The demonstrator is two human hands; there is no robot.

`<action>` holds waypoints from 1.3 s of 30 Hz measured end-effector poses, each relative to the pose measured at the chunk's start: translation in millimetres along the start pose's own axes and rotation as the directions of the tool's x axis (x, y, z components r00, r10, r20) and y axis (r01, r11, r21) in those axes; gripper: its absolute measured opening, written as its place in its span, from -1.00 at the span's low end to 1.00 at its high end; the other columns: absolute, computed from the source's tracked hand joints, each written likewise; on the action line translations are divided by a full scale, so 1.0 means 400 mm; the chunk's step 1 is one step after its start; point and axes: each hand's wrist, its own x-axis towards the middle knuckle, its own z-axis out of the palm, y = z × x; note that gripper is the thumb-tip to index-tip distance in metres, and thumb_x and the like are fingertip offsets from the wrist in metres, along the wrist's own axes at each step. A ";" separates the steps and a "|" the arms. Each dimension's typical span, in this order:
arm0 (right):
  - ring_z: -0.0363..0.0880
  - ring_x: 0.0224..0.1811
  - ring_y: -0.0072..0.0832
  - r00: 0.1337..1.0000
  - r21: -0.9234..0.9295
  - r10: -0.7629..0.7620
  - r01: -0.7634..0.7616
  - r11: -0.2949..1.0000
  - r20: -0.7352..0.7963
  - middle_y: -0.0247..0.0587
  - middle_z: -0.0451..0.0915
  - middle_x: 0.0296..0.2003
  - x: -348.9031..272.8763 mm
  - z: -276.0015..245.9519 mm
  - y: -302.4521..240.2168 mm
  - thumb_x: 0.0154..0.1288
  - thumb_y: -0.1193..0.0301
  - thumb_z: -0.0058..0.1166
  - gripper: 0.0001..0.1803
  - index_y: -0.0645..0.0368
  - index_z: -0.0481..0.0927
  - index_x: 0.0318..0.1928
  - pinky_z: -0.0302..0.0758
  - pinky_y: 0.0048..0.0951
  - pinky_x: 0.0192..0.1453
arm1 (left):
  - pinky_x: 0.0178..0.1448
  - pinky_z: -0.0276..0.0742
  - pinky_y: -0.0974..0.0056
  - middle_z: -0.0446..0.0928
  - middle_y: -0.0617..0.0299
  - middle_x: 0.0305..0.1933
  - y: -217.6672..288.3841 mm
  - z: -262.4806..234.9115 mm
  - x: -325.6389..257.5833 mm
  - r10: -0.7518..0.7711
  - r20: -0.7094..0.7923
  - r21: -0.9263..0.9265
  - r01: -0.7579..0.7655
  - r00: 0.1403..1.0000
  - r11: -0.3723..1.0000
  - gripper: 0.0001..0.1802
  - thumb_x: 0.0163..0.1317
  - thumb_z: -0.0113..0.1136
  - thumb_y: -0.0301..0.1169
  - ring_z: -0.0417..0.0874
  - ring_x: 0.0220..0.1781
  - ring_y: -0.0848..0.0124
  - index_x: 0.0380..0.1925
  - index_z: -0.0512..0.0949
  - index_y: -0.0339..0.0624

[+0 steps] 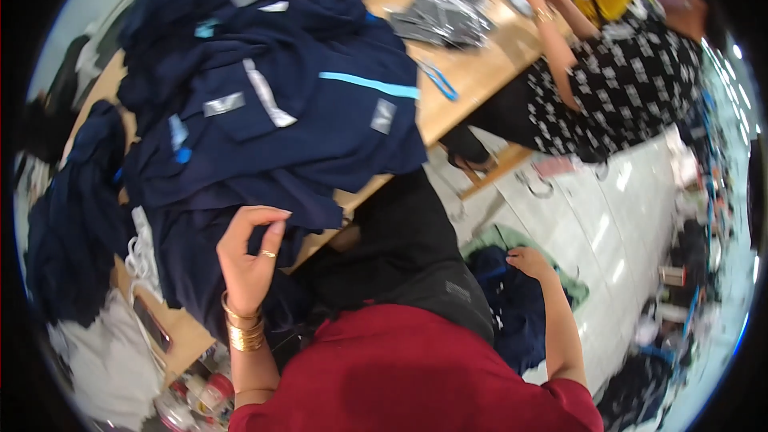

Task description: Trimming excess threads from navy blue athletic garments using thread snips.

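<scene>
The work looked partway along: the navy heap spread over the table, its pieces unsorted, while another navy garment hung or lay low at the person's right, against a green cloth. The left hand curled thumb to forefinger by the heap's near edge, and the right hand met the garment with bent fingers, though whether either pinched cloth could not be told.
</scene>
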 end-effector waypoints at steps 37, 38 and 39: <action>0.44 -0.53 -0.63 0.713 0.614 -0.221 0.692 0.380 -0.666 -0.31 0.46 -0.50 0.143 -0.344 -0.698 0.45 0.37 -0.29 -0.80 0.22 0.37 -0.19 0.42 -0.63 -0.39 | 0.00 0.45 0.15 0.57 -0.07 -0.22 -0.171 -0.356 0.765 0.395 -0.590 0.535 -0.025 0.704 0.844 -0.69 0.01 -0.03 -0.48 0.57 -0.13 0.02 -0.20 0.53 -0.25; 0.38 -0.56 -0.65 0.731 0.635 -0.188 0.669 0.386 -0.656 -0.35 0.41 -0.52 0.125 -0.350 -0.689 0.45 0.37 -0.30 -0.80 0.22 0.37 -0.19 0.38 -0.65 -0.41 | -0.01 0.46 0.17 0.56 -0.06 -0.20 -0.104 -0.341 0.739 0.427 -0.525 0.516 -0.123 0.736 0.847 -0.67 -0.01 -0.04 -0.53 0.56 -0.11 0.02 -0.19 0.51 -0.28; 0.31 -0.58 -0.67 0.748 0.657 -0.150 0.646 0.388 -0.646 -0.39 0.36 -0.55 0.108 -0.357 -0.679 0.46 0.37 -0.31 -0.80 0.21 0.37 -0.19 0.35 -0.66 -0.44 | -0.03 0.46 0.18 0.55 -0.05 -0.19 -0.025 -0.314 0.696 0.466 -0.452 0.489 -0.226 0.761 0.843 -0.66 -0.04 -0.06 -0.58 0.56 -0.09 0.01 -0.19 0.50 -0.30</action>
